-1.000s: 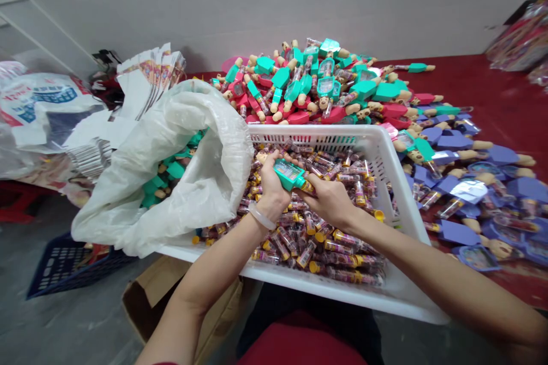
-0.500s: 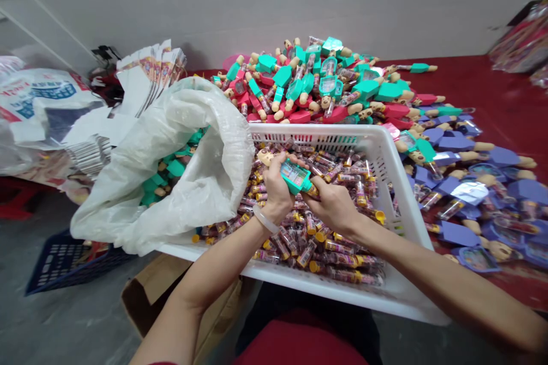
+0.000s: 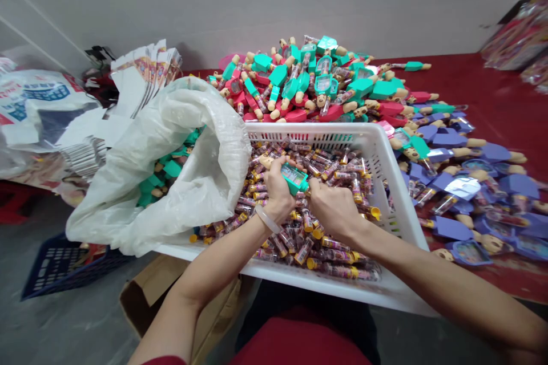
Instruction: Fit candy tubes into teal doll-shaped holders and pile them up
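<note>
Head view: a green toy (image 3: pixel 295 179) is held above the vials (image 3: pixel 305 251) in the white crate (image 3: pixel 405 194), its pale head (image 3: pixel 266 161) to the far left, its narrow end to the near right. Judged light, stiff, smooth and slightly slippery; the clear window (image 3: pixel 291 175) is probably its fragile part. Recommended hold: the flanks of the body, off the window. Left hand (image 3: pixel 279 187): fingers wrapped round the body, gripping it. Right hand (image 3: pixel 333 206): fingers curled tight at the narrow end; whether they grip the neck or a vial fitted there cannot be told. Against the frame half a second earlier, the toy remains in nearly the same place; the right hand has turned to show more of its back, and the yellow part then visible at its thumb is now largely covered. Left: a white bag (image 3: pixel 232 142) overlaps the crate. Far: heaped green and red toys (image 3: pixel 278 75) on the red table (image 3: pixel 454 80). Right: purple toys (image 3: pixel 454 228).
</note>
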The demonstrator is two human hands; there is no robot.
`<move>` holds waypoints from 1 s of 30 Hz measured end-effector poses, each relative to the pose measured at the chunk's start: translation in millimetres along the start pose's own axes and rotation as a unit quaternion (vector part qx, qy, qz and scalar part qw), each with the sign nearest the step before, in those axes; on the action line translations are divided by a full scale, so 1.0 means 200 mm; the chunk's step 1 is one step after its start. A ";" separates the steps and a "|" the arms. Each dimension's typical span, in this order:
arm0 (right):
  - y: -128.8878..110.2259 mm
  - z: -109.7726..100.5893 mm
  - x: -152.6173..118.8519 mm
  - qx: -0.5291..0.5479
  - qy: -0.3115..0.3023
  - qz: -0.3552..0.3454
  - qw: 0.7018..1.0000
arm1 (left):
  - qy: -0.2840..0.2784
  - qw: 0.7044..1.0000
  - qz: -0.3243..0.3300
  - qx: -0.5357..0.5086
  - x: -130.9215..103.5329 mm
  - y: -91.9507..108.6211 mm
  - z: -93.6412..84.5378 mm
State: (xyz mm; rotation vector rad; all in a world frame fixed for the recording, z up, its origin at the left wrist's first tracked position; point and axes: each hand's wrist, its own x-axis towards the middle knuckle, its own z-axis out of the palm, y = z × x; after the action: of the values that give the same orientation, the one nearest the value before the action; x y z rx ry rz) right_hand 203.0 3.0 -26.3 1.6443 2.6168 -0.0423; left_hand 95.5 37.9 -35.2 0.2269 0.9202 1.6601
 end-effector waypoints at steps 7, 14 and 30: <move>-0.02 -0.01 -0.01 0.002 -0.034 0.006 0.999 | 0.032 0.999 -0.019 -0.015 -0.01 -0.02 0.00; 0.01 0.05 0.03 0.114 -0.044 0.026 0.992 | 0.044 0.999 -0.012 -0.026 0.01 -0.03 -0.01; 0.03 0.10 0.11 0.103 0.041 0.031 0.993 | 0.090 0.995 0.040 0.002 0.04 0.00 -0.01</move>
State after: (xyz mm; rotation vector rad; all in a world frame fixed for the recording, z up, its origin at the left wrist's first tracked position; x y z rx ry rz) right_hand 199.7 24.4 -47.6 1.8278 2.6984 -0.2566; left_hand 92.2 45.2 -38.7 0.1188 1.0612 1.7739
